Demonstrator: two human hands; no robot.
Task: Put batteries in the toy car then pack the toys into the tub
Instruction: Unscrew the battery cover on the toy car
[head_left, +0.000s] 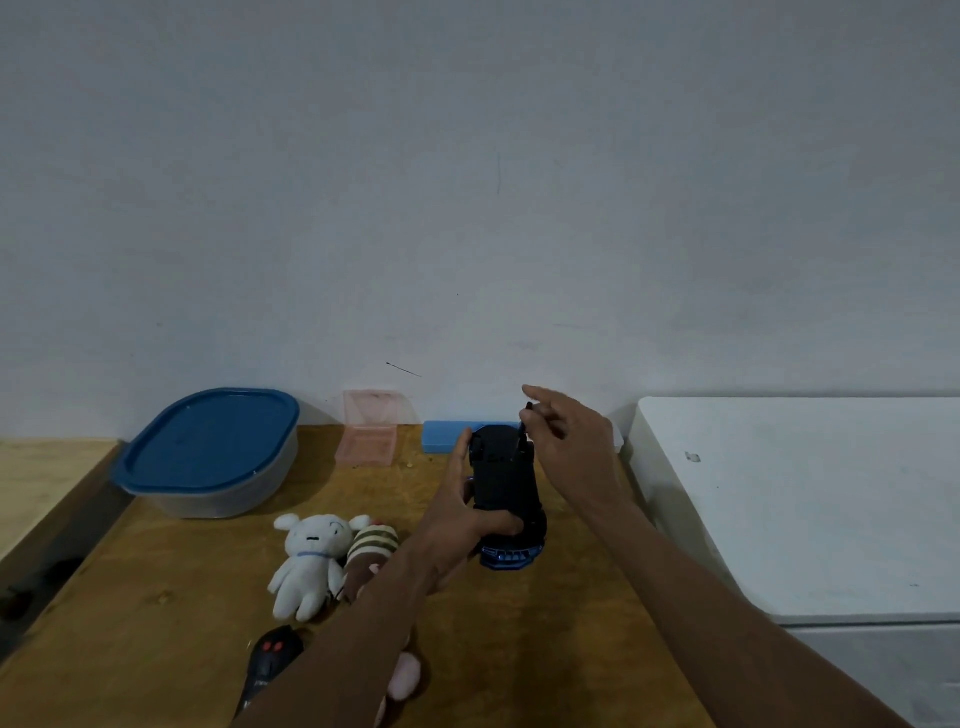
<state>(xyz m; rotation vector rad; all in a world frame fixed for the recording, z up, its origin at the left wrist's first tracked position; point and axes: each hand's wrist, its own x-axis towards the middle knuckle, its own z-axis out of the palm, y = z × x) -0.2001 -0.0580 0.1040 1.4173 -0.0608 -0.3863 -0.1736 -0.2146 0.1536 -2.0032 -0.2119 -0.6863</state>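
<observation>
1. Clear plastic tub (218, 493), one, with blue lid (208, 441) fitted on top; stands near the far left corner of the tabletop (156, 597). Contents not discernible through the wall.
2. Pink translucent case (368, 441), one, lying open at the far edge of the tabletop, its lid (371, 408) propped against the wall; nothing visible inside.
3. Blue block (441, 436), one, flat along the far edge, partly hidden behind the car.
4. Dark toy car (504, 483), one, blue-trimmed, held underside towards the camera above the middle of the tabletop, one end pointing at the far edge.
5. Left hand (457, 514) clamped around the car body, thumb across the near end, fingers along the left side.
6. Right hand (566, 441) at the car's far end, thumb and forefinger pinched on a small dark piece (524, 421); nature of the piece too small to tell.
7. White plush toy (306, 566), one, lying face up left of the car, just beside a striped brown plush toy (369, 556), one.
8. Pink soft item (405, 675), one, mostly hidden under the left forearm near the front edge.
9. Black remote control (270, 660), one, with two red buttons, near the front edge.
10. White cabinet (805, 493), one, beside the right edge of the tabletop.
</observation>
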